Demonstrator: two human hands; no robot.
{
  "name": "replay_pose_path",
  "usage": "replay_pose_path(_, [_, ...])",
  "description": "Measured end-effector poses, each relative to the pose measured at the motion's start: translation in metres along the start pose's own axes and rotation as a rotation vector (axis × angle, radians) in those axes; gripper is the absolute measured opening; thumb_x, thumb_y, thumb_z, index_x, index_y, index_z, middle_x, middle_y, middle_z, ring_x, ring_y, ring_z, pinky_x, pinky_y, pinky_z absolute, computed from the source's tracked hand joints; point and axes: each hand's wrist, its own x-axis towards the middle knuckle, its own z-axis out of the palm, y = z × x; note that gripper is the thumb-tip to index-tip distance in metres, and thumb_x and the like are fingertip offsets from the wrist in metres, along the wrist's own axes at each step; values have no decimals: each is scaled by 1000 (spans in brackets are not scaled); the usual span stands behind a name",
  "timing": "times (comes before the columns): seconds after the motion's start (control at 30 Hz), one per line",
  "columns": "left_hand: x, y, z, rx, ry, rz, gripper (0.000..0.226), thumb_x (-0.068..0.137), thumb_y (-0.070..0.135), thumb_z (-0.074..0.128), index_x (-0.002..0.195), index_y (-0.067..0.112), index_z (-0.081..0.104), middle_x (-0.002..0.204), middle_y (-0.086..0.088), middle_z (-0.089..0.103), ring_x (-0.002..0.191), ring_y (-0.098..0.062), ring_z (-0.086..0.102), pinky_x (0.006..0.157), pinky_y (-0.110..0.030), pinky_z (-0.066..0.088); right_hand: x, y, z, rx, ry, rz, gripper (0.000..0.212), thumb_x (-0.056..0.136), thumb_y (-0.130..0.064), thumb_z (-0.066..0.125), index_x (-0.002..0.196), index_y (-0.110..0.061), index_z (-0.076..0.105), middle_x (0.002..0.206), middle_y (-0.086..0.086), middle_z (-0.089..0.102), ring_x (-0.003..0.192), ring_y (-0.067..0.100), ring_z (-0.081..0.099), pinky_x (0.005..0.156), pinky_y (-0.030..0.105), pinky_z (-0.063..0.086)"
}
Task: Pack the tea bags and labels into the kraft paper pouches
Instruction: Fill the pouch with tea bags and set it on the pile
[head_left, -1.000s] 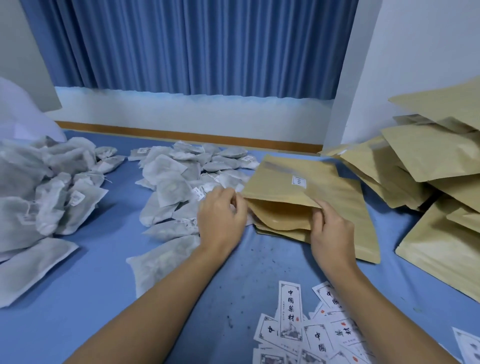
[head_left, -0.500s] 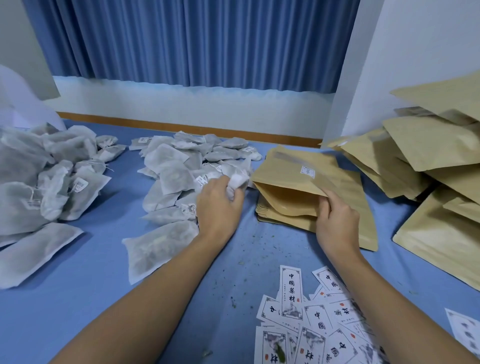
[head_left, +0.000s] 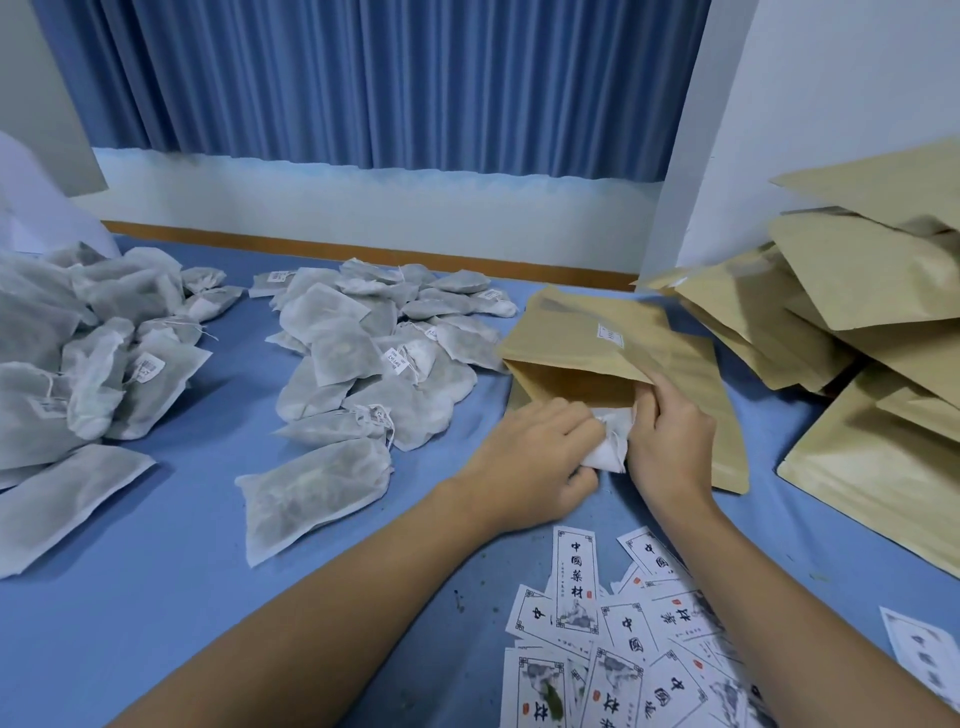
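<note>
Tea bag (head_left: 609, 447) sits mid-frame at the mouth of the kraft pouch (head_left: 576, 338), pinched in the grip of the left hand (head_left: 535, 452). The grip of the right hand (head_left: 670, 441) pinches the upper flap, apparently to hold the mouth open.

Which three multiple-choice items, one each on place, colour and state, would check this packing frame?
1. The printed labels lie: A) on the stack at the right; B) nearest the person, at the bottom edge; C) among the heaps at the left.
2. The curtain is: A) red; B) green; C) blue.
3. The pouch in front of the person is: A) held open at its mouth; B) sealed flat; C) standing upright.

Answers:
1 B: the labels lie spread between the forearms at the bottom of the frame.
2 C: blue folds fill the background.
3 A: the right hand holds the pouch's mouth open while the left hand grips a tea bag at the mouth.
</note>
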Motion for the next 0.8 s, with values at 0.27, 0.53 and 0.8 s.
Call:
replay_pose_path(0.27, [41,-5,22,102,-234,-573,9,88,4,57,89,13,54,102,-12,61,98,-32,57,65,-36,34,-4,-4,1,40,-55,-117,35,100,-3,48,126,-14,68,93,10,75,78,27,62,68,21,34])
replay_pose_path(0.53, [98,-49,51,-137,-633,-744,27,102,16,45,126,10,55,122,-12,56,118,-30,51,106,-33,37,-6,-4,1,84,-91,-158,31,101,-7,51,125,-15,68,81,1,70,66,8,53,65,6,35])
replay_pose_path(0.8, [78,-14,55,-274,-240,-670,32,95,7,47,124,6,60,126,-17,63,119,-34,56,105,-38,41,-1,-1,3,63,-11,-85,27,100,-5,52,119,-10,71,89,13,75,76,32,64,66,20,32])
